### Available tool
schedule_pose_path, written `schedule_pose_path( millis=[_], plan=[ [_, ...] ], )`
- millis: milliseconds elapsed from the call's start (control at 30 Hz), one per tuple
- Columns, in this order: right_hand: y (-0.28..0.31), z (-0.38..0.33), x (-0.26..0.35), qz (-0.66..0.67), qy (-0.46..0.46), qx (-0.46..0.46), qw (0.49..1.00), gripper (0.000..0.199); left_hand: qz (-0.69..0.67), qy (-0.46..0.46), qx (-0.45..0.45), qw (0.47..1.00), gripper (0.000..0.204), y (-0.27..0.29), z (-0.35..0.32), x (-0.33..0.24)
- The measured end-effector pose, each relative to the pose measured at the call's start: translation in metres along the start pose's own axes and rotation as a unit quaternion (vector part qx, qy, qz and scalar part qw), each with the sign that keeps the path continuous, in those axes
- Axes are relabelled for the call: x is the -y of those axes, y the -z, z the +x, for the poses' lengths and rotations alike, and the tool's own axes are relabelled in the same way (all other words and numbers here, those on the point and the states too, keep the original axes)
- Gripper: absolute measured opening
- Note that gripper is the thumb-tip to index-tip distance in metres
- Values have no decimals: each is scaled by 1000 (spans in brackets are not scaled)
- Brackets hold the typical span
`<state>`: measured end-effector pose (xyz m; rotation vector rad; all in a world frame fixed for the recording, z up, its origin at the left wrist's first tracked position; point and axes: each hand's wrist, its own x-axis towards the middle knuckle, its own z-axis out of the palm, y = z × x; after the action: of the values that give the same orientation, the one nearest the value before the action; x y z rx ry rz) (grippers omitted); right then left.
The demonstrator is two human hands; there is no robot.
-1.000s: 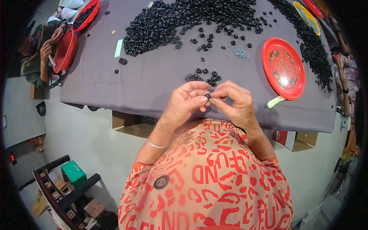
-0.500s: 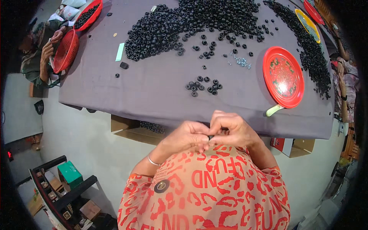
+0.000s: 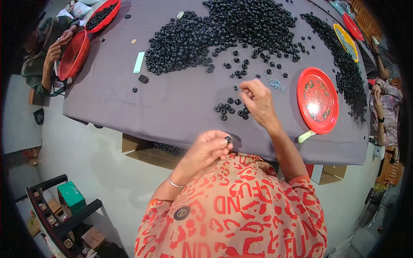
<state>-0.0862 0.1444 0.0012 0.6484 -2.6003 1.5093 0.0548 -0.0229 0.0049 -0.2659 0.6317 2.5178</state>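
The person's left hand [image 3: 211,146] is pinching a small round black bead with a hole [image 3: 228,140] between thumb and fingers, just off the desk's near edge; the fingers are covering part of the bead. The right hand [image 3: 258,103] is hanging over the desk with its fingers curled inward and narrow; the back of the hand is hiding the fingertips, so whether they are gripping anything I cannot tell. A lone black bead is lying beside those fingers, and a loose group of black beads [image 3: 223,109] is sitting left of the right wrist. Small shiny silver-blue pieces [image 3: 275,84] are lying just right of the hand, too tiny to make out singly.

Farther out, a round red plastic plate with a patterned centre [image 3: 302,101] is resting on the right, glare blurring its middle, and a pale green handle [image 3: 306,136] is poking out from under its rim. A broad heap of black beads [image 3: 180,47] is running off the top edge. Grey cloth is covering the desk [image 3: 172,105]. Under it, an open cardboard box [image 3: 148,157] is showing partly, the desk hiding the rest. At the left, a co-worker's hands [image 3: 53,53] are hovering near a red perforated plastic basket [image 3: 69,71]; dark shadow is swallowing the room's rim.
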Motion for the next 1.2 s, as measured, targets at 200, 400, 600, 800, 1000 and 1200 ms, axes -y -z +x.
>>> schedule_pose_path(
  millis=[200,400,600,800,1000,1200],
  plan=[
    [-13,15,-21,-155,67,59,984,12,-1,-27,-78,997,9,-2,6,-9],
    [-12,16,-9,-169,60,75,981,14,4,-51,-76,996,10,-1,17,-12],
    [-18,19,-9,-207,58,61,975,15,7,-58,-80,995,11,2,17,-8],
    [-20,18,-10,-232,104,52,966,10,10,-65,-82,994,12,1,14,-11],
    [-10,17,-15,-190,135,11,972,13,-39,-61,-48,996,12,-2,18,-10],
    [39,-21,31,241,-135,123,953,15,-48,-52,-23,997,14,-23,14,-12]
  ],
)
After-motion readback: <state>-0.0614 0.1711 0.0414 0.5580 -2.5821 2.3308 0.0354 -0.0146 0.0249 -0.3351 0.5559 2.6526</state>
